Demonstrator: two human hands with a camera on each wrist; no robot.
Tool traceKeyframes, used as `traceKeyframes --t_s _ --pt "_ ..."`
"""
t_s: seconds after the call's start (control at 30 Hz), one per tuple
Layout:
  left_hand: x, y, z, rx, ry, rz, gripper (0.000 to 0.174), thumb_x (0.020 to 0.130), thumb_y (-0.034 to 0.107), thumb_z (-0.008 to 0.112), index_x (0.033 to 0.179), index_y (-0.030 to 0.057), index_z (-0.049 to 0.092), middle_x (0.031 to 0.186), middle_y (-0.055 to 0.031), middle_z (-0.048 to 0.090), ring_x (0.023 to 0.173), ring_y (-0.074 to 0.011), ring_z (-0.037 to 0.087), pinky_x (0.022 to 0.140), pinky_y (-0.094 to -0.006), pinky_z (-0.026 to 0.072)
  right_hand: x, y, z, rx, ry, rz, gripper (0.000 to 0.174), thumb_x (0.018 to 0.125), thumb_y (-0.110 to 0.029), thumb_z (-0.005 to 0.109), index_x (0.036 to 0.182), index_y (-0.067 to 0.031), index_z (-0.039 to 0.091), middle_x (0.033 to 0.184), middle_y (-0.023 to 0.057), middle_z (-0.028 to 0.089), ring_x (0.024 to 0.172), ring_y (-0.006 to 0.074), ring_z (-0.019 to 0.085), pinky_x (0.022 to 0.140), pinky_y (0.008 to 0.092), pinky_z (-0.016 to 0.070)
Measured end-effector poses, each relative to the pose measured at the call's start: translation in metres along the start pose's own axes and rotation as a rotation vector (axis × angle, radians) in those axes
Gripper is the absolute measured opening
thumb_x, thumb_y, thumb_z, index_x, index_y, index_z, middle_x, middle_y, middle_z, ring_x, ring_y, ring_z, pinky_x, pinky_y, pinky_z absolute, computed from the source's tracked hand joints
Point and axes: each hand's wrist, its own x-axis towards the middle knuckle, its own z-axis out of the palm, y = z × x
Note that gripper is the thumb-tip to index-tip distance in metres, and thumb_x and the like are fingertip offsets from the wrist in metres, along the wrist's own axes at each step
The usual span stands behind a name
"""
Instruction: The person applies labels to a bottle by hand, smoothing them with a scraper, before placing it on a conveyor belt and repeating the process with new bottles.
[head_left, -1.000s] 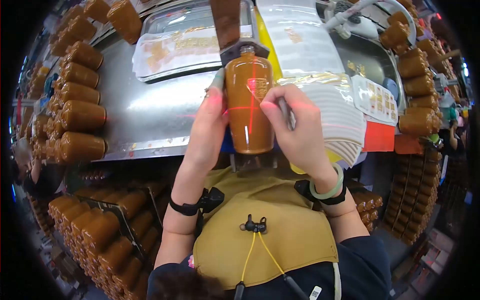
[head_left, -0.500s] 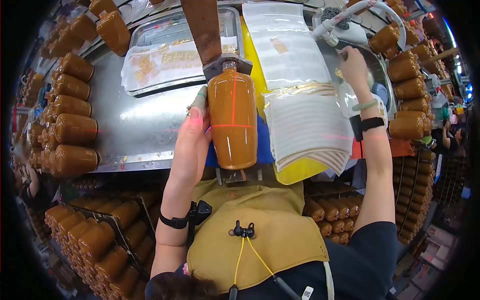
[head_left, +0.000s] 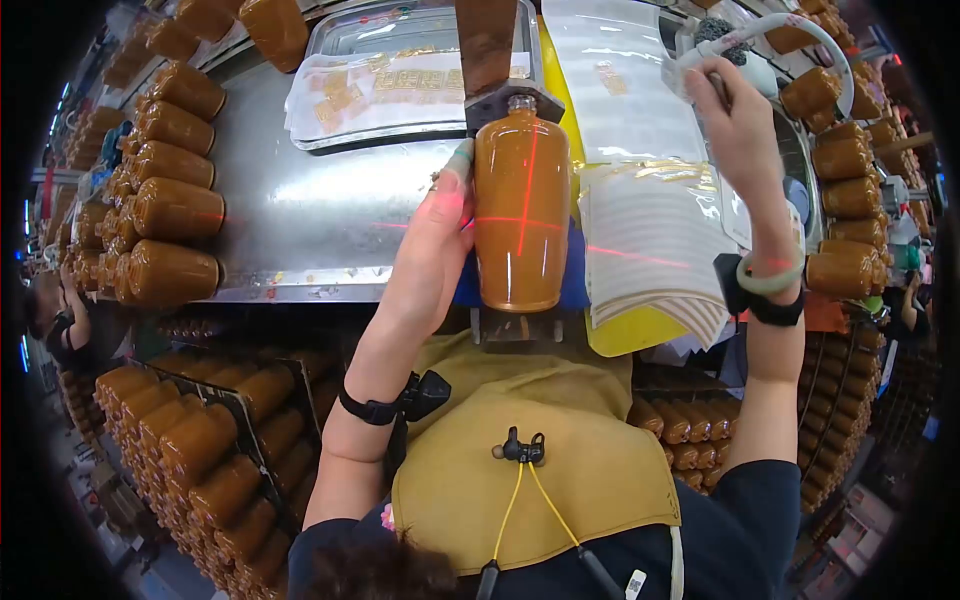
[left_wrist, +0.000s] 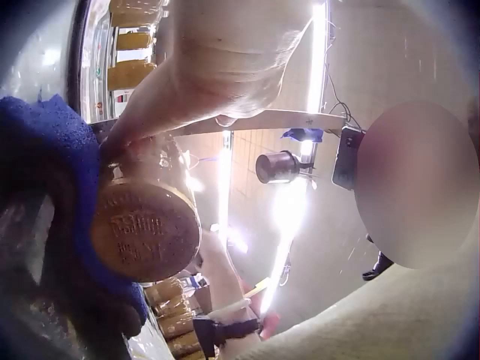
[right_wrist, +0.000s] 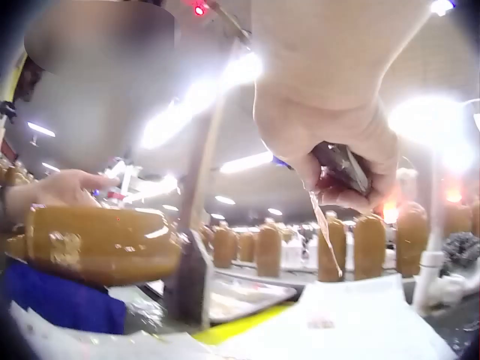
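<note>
A brown glazed bottle (head_left: 522,210) lies neck away from me in a jig on a blue cloth (head_left: 572,285), with a red laser cross on its belly. My left hand (head_left: 440,235) rests along the bottle's left side with its fingers straight. The left wrist view shows the bottle's stamped base (left_wrist: 146,229). My right hand (head_left: 735,110) is raised at the back right, well away from the bottle. It pinches a metal tool (right_wrist: 341,166) from which a thin label strip (right_wrist: 326,232) hangs. The bottle (right_wrist: 105,244) lies at the left of the right wrist view.
A stack of white backing sheets (head_left: 650,250) lies right of the jig. A metal tray (head_left: 330,135) with gold labels sits at the back of the steel table (head_left: 300,210). Several brown bottles (head_left: 170,210) line the left, more (head_left: 845,200) the right, and crates (head_left: 200,450) hold others below.
My right hand left the bottle, reached to the far right back, and is now lifted with the tool and a label strip. The left hand stayed on the bottle.
</note>
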Motion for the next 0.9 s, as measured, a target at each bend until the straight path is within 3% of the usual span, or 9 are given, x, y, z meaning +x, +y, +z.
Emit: traceKeyframes --t_s 0.07,0.2,0.3,0.4,0.47,0.53,0.57,0.67,0.9 --pt "-0.001 0.003 0.001 0.007 -0.021 0.016 0.075 0.111 0.054 0.032 0.160 -0.0021 0.024 0.158 -0.0154 0.042 0.145 -0.0241 0.042 0.118 -0.0411 0.0342 -0.032 -0.045 0.015 0.049 0.038 -0.280 0.017 0.090 -0.014 0.072 0.100 -0.0017 0.067 0.082 0.0143 0.068 0.071 0.0313 0.066 0.067 0.0371 0.0510" --pt "-0.005 0.002 0.002 0.003 0.023 0.010 0.068 0.112 0.049 0.033 0.157 -0.0017 0.031 0.152 -0.0141 0.048 0.140 -0.0219 0.048 0.115 -0.0389 0.0389 -0.093 -0.089 0.050 0.146 -0.131 -0.473 0.024 0.074 -0.003 0.073 0.094 -0.0079 0.061 0.087 0.0120 0.063 0.080 0.0332 0.066 0.069 0.0430 0.0526" --pt "-0.005 -0.003 -0.004 -0.031 0.055 -0.002 0.062 0.112 0.045 0.040 0.152 -0.0021 0.038 0.144 -0.0127 0.055 0.133 -0.0196 0.054 0.112 -0.0365 0.0422 -0.114 -0.090 0.065 0.070 -0.204 -0.509 0.019 0.083 -0.006 0.078 0.095 -0.0057 0.063 0.085 0.0115 0.063 0.078 0.0327 0.064 0.069 0.0413 0.0534" --pt "0.001 -0.010 -0.007 -0.033 0.059 0.011 0.056 0.108 0.035 0.053 0.148 -0.0038 0.042 0.135 -0.0121 0.060 0.127 -0.0179 0.057 0.109 -0.0347 0.0454 -0.117 -0.083 0.066 0.201 -0.184 -0.512 0.027 0.080 -0.013 0.079 0.100 -0.0089 0.061 0.090 0.0111 0.063 0.084 0.0338 0.065 0.069 0.0433 0.0534" --pt "0.001 -0.009 -0.005 -0.009 0.073 0.035 0.055 0.106 0.028 0.062 0.146 -0.0049 0.043 0.132 -0.0121 0.062 0.125 -0.0174 0.058 0.107 -0.0341 0.0471 -0.107 -0.078 0.063 0.310 -0.107 -0.495 0.026 0.087 -0.019 0.079 0.103 -0.0083 0.062 0.087 0.0097 0.063 0.080 0.0282 0.066 0.068 0.0390 0.0521" --pt "-0.002 0.000 0.003 0.143 0.062 0.020 0.063 0.097 0.015 0.073 0.146 -0.0073 0.041 0.133 -0.0141 0.060 0.125 -0.0180 0.058 0.105 -0.0345 0.0494 -0.091 -0.080 0.049 0.420 -0.220 0.010 0.031 0.090 -0.026 0.079 0.106 -0.0056 0.061 0.081 0.0048 0.060 0.075 0.0179 0.060 0.067 0.0328 0.0494" --pt "-0.003 -0.001 0.006 0.238 0.119 0.017 0.064 0.091 0.004 0.076 0.146 -0.0030 0.044 0.138 -0.0108 0.058 0.127 -0.0172 0.057 0.108 -0.0349 0.0458 -0.085 -0.073 0.058 0.420 -0.218 0.011 0.031 0.090 -0.026 0.079 0.106 -0.0056 0.061 0.081 0.0048 0.060 0.075 0.0179 0.060 0.067 0.0328 0.0494" --pt "-0.004 -0.004 0.009 0.178 0.102 0.048 0.068 0.090 0.004 0.078 0.148 -0.0029 0.042 0.140 -0.0108 0.056 0.129 -0.0174 0.056 0.109 -0.0349 0.0443 -0.080 -0.051 0.093 0.583 -0.219 0.137 0.051 0.088 -0.035 0.082 0.110 0.0003 0.053 0.091 0.0020 0.054 0.079 0.0094 0.050 0.071 0.0256 0.0461" --pt "-0.004 -0.002 0.004 0.143 0.074 0.003 0.073 0.090 0.005 0.077 0.152 -0.0032 0.038 0.142 -0.0109 0.055 0.131 -0.0175 0.053 0.112 -0.0355 0.0424 -0.085 -0.060 0.095 0.964 -0.302 0.256 0.042 0.091 -0.022 0.082 0.108 -0.0004 0.050 0.096 0.0038 0.058 0.085 0.0077 0.057 0.073 0.0235 0.0486"
